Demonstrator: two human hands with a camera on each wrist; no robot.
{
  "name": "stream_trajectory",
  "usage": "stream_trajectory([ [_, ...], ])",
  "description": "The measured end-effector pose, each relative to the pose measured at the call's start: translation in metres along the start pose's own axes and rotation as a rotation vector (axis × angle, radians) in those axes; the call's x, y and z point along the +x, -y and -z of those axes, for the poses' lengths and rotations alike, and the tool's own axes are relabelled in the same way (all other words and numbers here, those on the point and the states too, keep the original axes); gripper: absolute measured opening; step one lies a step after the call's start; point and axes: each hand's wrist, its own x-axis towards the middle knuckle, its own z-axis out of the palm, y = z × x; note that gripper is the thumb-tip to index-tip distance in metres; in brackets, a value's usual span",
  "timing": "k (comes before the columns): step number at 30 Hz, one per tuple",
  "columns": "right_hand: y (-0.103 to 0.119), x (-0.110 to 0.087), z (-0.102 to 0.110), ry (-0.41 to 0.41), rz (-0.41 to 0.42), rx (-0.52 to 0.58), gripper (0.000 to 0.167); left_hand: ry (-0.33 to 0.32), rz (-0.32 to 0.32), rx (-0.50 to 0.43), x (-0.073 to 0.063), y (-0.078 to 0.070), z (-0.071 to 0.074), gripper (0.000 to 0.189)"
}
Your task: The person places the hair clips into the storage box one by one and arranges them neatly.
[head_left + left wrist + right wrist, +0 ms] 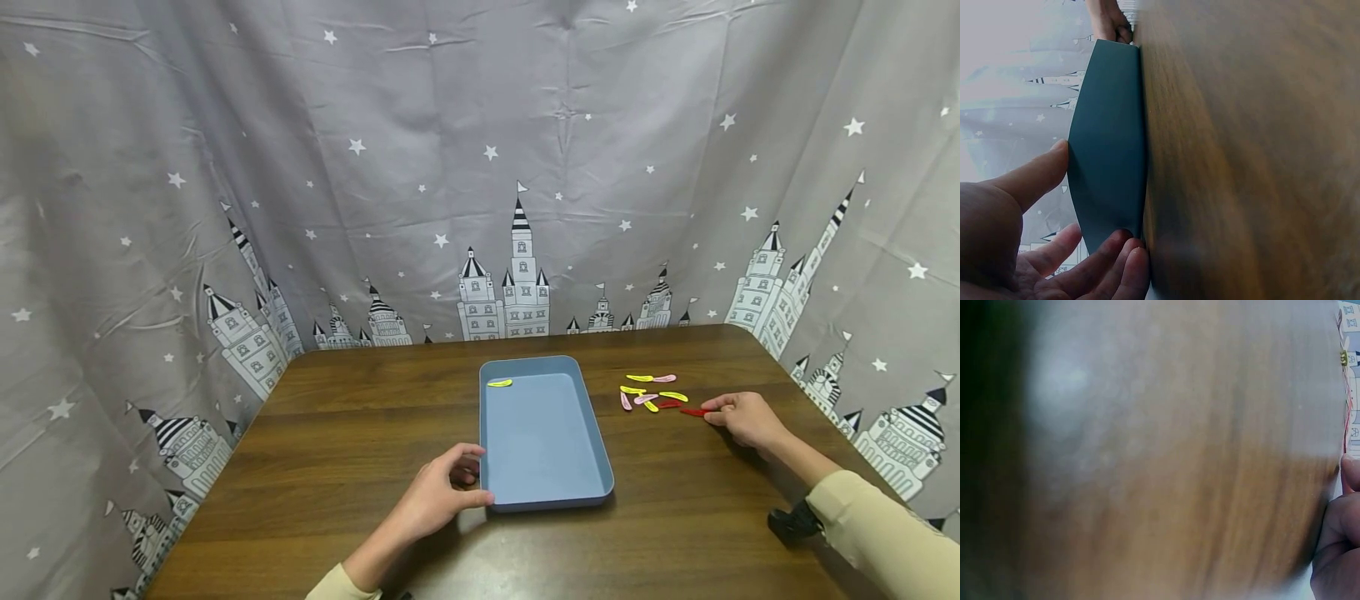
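Observation:
My right hand (742,418) is low over the right part of the table, pinching a red hair clip (693,412) between thumb and fingertips. Just left of it lies a loose group of snap clips: a second red hair clip (670,405), several yellow hair clips (673,396) and pink hair clips (664,378). My left hand (441,493) touches the left side of a blue-grey tray (600,450) near its front corner, thumb at the rim and fingers loosely bent along the outer wall. One yellow hair clip (499,383) lies inside the tray, in its far left corner.
The brown wooden table (337,433) holds the tray near its middle. A grey curtain (420,167) printed with castles and stars hangs behind the table and along both sides. A dark wrist device (795,523) is at my right sleeve.

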Motion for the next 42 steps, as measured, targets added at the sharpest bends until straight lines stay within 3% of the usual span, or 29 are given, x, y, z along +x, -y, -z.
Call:
stream_trajectory([
  [23, 0.007, 0.0, 0.0, 0.009, 0.004, 0.015, 0.032, -0.003, 0.003, 0.001, -0.001, 0.0, 0.001, 0.059],
  [31, 0.019, 0.004, 0.002, 0.009, 0.075, -0.07, 0.034, -0.008, -0.006, 0.007, -0.001, 0.0, 0.0, 0.06],
  [42, 0.046, 0.005, -0.001, 0.031, 0.056, -0.006, 0.036, -0.012, -0.006, 0.008, -0.001, 0.0, 0.0, 0.059],
])
